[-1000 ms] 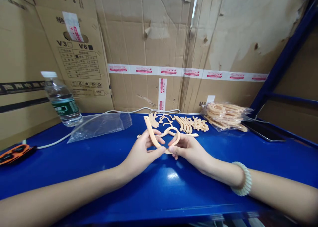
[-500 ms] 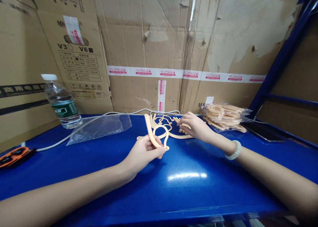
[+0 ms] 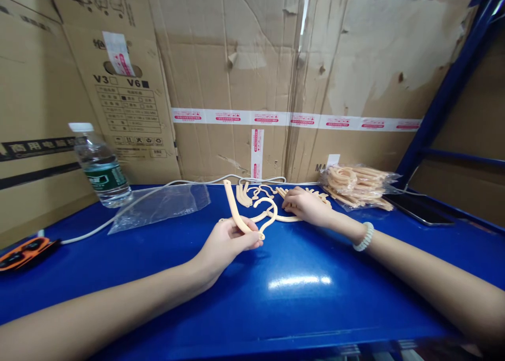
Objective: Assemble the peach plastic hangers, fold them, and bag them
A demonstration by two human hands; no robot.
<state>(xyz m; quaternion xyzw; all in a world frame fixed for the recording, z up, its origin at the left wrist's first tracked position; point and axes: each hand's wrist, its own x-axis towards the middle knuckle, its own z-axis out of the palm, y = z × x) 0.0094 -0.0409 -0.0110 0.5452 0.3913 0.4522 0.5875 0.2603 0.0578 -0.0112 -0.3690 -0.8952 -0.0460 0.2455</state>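
Note:
My left hand (image 3: 229, 241) is closed on a beige plastic hanger piece (image 3: 236, 212), a curved arm with a hook loop, held just above the blue table (image 3: 300, 298). My right hand (image 3: 305, 204) reaches farther back, fingers curled down onto the row of loose beige plastic pieces (image 3: 272, 197) lying near the cardboard wall. Whether those fingers grip one of the pieces is hidden. A pale bead bracelet (image 3: 363, 236) sits on my right wrist.
A clear bag of more beige pieces (image 3: 357, 184) lies at the back right, beside a dark phone (image 3: 418, 207). An empty clear plastic bag (image 3: 160, 203), a water bottle (image 3: 100, 166), a white cable (image 3: 118, 212) and an orange-black object (image 3: 21, 247) are on the left. Cardboard boxes (image 3: 252, 77) wall the back.
My right hand let go of the hanger piece it shared with my left hand and moved back to the loose pieces. My left hand kept the piece and tilted it slightly.

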